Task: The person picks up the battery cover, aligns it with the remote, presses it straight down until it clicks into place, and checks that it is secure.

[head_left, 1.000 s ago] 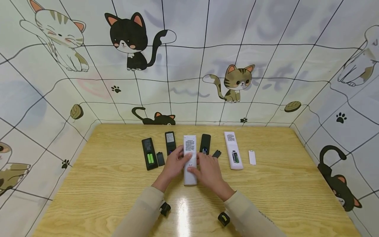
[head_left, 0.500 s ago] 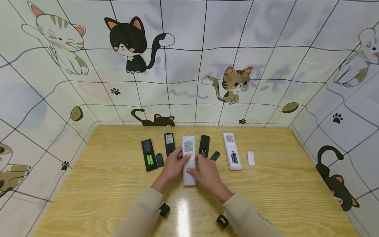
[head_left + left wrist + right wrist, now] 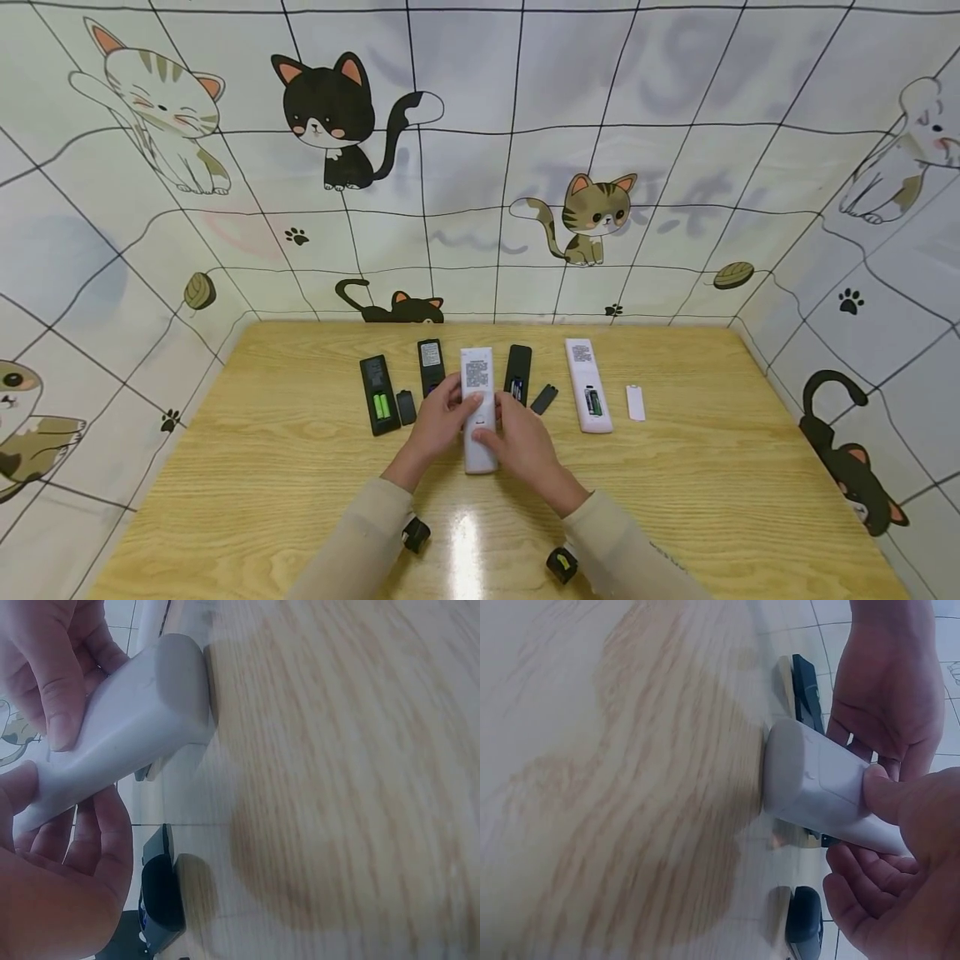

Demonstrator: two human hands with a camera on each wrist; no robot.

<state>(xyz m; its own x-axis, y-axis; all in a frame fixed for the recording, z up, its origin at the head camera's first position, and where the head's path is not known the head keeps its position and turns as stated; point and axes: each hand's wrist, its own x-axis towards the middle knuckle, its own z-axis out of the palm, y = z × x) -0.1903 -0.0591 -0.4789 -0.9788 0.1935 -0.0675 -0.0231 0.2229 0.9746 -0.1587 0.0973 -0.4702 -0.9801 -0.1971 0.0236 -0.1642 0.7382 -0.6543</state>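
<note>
A white remote control [image 3: 477, 454] is held back side up between both hands, its label at the far end. My left hand [image 3: 438, 419] grips its left edge, thumb on the back. From the right, my right hand [image 3: 525, 437] holds it, with the thumb pressed on the back near a small notch mark. In the left wrist view the remote [image 3: 142, 712] has its near end close to the table; the right wrist view shows the same remote [image 3: 817, 772] with the right thumb on its cover outline. Whether it touches the table I cannot tell.
Behind lie a black remote with green batteries [image 3: 380, 396], its cover [image 3: 406, 407], another black remote [image 3: 431, 362], a third black remote [image 3: 519, 367] with a loose cover [image 3: 544, 399], and a white remote [image 3: 585, 367] with its cover [image 3: 635, 402]. A printed cloth [image 3: 465, 167] encloses the wooden table [image 3: 712, 500].
The head view has shifted slightly, so the scene sits a little lower. Both hands keep their hold on the white remote, and the right thumb stays on its back.
</note>
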